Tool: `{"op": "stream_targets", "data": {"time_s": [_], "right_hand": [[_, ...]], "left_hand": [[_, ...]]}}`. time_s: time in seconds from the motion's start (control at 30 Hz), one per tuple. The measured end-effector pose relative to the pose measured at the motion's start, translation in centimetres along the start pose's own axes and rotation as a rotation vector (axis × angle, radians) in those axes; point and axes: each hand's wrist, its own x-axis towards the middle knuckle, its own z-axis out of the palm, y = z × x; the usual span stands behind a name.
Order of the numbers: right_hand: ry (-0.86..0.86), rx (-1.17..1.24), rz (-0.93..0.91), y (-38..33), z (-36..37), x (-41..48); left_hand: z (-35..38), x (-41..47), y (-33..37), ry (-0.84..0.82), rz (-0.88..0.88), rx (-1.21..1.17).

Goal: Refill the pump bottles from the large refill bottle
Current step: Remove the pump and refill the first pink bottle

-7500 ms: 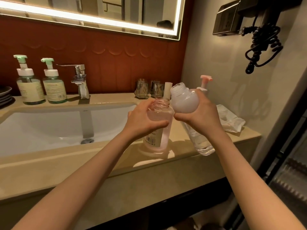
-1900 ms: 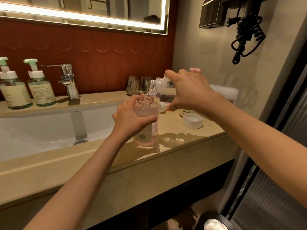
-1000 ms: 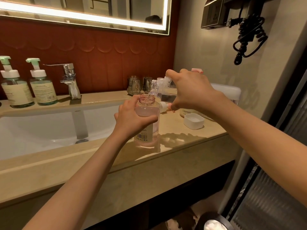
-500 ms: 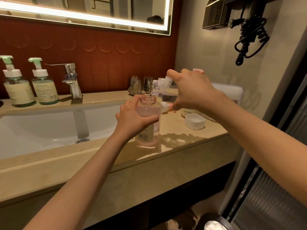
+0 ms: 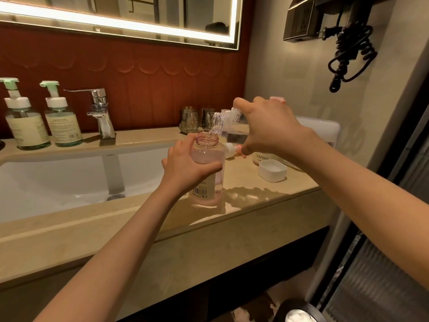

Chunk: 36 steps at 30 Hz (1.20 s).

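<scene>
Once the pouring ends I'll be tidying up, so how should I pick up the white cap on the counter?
Pinch the white cap across two opposite side walls, coming straight down from above: it lies open side up on the counter, so its low walls offer the only grip.

Two limbs of one person are shown in the head view. The bare left forearm [image 5: 120, 240] is seen uncovered along its whole visible length, from the lower left frame edge to the wrist. The bare left hand [image 5: 185, 168] is likewise uncovered, and its back and thumb are presented to the camera. The bare right forearm [image 5: 371, 196] is seen uncovered from the right frame edge to the wrist and is shown broader toward that edge. The bare right hand [image 5: 267, 129] is uncovered, with its back and knuckles shown. Fingernail detail cannot be made out.
</scene>
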Motion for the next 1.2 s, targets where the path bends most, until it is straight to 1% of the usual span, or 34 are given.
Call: {"op": "stream_targets", "data": {"time_s": [1.2], "right_hand": [[0.001,-0.019,0.001,-0.19,-0.05,-0.06]], "left_hand": [[0.05,0.05,-0.15,0.009,0.012,0.001]]}}
